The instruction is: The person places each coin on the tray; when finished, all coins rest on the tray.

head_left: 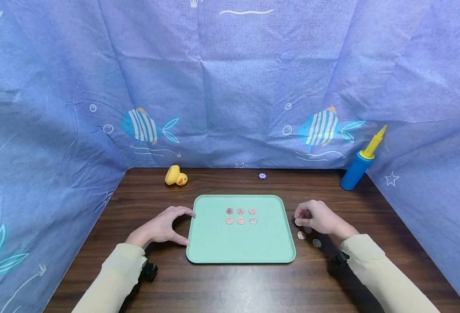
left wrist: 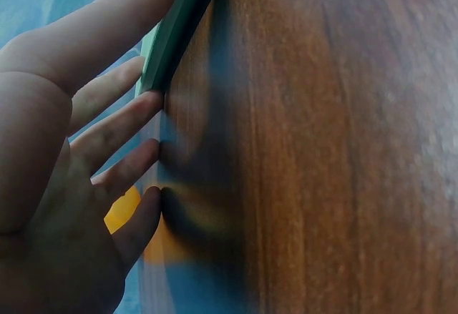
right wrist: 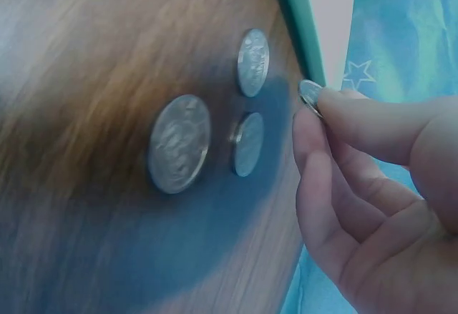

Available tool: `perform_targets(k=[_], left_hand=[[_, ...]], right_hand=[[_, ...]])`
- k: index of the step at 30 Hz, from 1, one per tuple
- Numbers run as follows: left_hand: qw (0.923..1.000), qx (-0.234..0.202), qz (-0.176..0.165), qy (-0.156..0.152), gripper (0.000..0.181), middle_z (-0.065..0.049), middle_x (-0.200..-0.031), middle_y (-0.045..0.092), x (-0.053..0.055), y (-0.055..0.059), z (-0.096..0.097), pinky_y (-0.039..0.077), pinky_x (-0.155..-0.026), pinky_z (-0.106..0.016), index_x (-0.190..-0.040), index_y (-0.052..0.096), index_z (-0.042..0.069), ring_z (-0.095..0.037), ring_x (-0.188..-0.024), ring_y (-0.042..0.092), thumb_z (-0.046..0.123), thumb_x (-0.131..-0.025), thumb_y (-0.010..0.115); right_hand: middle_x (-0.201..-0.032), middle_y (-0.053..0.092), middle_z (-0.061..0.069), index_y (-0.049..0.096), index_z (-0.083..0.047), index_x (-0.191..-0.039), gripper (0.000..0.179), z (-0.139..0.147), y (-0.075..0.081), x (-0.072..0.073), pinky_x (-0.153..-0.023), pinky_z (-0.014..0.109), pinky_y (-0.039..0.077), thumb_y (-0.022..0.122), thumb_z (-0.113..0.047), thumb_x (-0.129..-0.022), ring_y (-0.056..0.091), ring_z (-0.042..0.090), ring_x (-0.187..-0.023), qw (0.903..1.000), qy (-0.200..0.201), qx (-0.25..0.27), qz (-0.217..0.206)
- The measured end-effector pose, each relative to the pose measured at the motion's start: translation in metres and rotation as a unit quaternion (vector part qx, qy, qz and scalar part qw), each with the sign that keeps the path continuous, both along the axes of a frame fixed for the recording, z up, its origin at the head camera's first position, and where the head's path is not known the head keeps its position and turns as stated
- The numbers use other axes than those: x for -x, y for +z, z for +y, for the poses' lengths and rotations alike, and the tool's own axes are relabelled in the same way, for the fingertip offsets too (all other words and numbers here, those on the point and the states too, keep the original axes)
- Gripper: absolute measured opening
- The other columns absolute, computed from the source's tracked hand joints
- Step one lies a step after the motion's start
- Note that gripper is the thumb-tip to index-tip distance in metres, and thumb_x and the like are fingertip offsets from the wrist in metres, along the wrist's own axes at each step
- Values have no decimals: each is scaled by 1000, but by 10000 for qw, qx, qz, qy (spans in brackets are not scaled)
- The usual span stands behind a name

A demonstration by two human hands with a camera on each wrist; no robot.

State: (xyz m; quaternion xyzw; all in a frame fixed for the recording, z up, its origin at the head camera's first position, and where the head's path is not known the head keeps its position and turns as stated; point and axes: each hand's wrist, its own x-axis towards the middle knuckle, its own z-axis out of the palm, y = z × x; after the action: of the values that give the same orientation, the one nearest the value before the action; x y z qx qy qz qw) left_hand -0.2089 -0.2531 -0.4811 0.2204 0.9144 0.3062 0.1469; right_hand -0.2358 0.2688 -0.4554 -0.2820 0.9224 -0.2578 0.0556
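Observation:
My right hand [head_left: 319, 217] pinches a silver coin [right wrist: 310, 96] between thumb and fingertips, just off the tray's right edge. Three more silver coins lie on the wood by that hand: a larger coin [right wrist: 180, 144], a coin nearer the tray [right wrist: 253, 62] and a coin between them [right wrist: 248, 144]. The left hand [head_left: 161, 225] spreads thumb and fingers at the left rim of a mint-green tray [head_left: 239, 250]. On the tray sit two rows of three coins, mostly copper-coloured, with one silver coin [head_left: 253, 221] at the near row's right end.
Behind the tray, a yellow rubber duck [head_left: 175, 175] lies on its side at the left, and a dark poker chip [head_left: 262, 176] lies near the back edge. A blue-and-yellow hand pump [head_left: 357, 169] stands tilted at back right. Blue fish-print cloth [head_left: 238, 87] encloses the table [head_left: 230, 287].

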Motion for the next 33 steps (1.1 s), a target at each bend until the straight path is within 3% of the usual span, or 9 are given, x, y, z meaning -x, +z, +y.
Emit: perform_targets(k=[9,17,27,33], left_hand=[[10000,46,-24,-22,80,-5,-153,53,2,0,0,35,-117,-59,-144,61,23,-34,-146,40,51,-76,93],[10000,23,-29,-48,80,-5,-154,53,1,1,-1,35,-117,-59,-144,61,22,-34,-146,40,50,-76,93],[10000,-14,-17,-27,80,-5,-153,54,1,-1,-1,35,-117,-59,-143,61,23,-33,-146,40,49,-75,94],[10000,24,-88,35,81,-5,-154,52,1,0,0,35,-117,-59,-144,60,24,-34,-147,39,50,-76,94]], right_hand=[[-85,71,-10,77,-14,-97,6,-11,5,2,-72,28,54,79,-9,-94,62,4,-77,9990,183,273,-289],[-84,68,-6,75,-14,-94,6,-34,8,3,-70,28,53,79,-9,-95,61,9,-77,9970,267,482,-546],[-83,68,-11,76,-14,-89,11,-73,1,8,-69,27,52,82,-6,-90,61,5,-79,9977,446,495,-97],[-83,69,-8,75,-12,-89,9,-100,2,6,-75,29,57,80,-5,-91,64,5,-80,9957,627,624,-289]])
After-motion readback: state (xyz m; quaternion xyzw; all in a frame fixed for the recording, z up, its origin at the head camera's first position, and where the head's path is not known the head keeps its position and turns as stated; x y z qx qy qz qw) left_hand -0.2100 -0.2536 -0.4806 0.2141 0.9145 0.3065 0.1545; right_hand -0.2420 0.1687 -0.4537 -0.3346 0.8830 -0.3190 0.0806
